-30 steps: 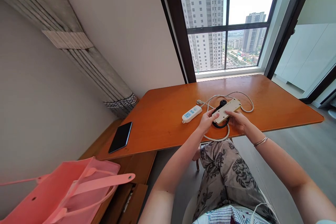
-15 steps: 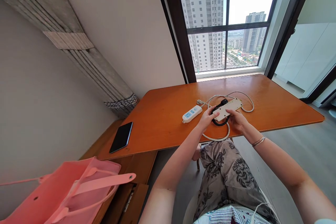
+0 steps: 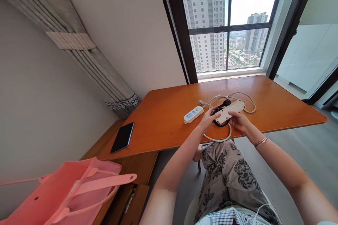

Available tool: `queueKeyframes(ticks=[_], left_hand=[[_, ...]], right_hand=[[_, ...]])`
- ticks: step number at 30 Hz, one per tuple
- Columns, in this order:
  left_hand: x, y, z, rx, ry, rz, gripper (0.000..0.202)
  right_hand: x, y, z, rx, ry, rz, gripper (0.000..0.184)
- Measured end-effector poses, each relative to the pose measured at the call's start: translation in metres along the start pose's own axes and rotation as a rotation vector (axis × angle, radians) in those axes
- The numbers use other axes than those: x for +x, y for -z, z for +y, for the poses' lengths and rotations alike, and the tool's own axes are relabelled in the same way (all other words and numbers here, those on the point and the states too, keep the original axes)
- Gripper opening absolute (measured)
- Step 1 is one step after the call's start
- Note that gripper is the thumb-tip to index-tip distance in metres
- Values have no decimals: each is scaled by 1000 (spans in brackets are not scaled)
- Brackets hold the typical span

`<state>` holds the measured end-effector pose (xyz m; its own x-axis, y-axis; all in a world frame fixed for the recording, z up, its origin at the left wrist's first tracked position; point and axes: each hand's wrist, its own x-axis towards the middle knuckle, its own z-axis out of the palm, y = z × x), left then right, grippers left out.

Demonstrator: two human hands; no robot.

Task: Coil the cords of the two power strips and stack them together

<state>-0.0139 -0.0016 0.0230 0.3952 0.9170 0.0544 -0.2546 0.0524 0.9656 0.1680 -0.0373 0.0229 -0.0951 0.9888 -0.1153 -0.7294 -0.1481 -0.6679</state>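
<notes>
Between my two hands is a cream power strip [image 3: 230, 111], its screw-dotted underside facing up. My left hand [image 3: 209, 119] is closed on its left end, together with a coiled black cable [image 3: 220, 123] whose black plug [image 3: 226, 102] sticks out above. My right hand [image 3: 239, 121] grips the strip's near edge, thumb on top. Left of my hands, a second white power strip [image 3: 193, 114] with blue socket faces lies on the table. Its white cord [image 3: 245, 93] loops behind my hands, and a white cable [image 3: 218, 140] curves below them over the table's edge.
The brown wooden table [image 3: 163, 119] stands before a window. A black tablet [image 3: 122, 137] lies at its left end. A pink bag [image 3: 79, 193] sits at the lower left. My knees are under the table's near edge.
The cream power strip has shifted very slightly to the right in my hands, and the black plug shows a little more. The other things stay where they were.
</notes>
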Motion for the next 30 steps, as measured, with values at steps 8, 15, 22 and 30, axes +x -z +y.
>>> queueKeyframes(ticks=[8, 15, 22, 30], left_hand=[[6, 5, -1, -7, 57, 76, 60], [9, 21, -15, 331, -54, 234, 46], [2, 19, -22, 581, -165, 117, 33], [-4, 19, -18, 754, -167, 54, 26]], right_hand=[[2, 1, -14, -38, 42, 95, 33], [38, 18, -86, -6, 281, 272, 27], [85, 65, -160, -103, 425, 620, 22], [123, 110, -165, -422, 439, 780, 16]])
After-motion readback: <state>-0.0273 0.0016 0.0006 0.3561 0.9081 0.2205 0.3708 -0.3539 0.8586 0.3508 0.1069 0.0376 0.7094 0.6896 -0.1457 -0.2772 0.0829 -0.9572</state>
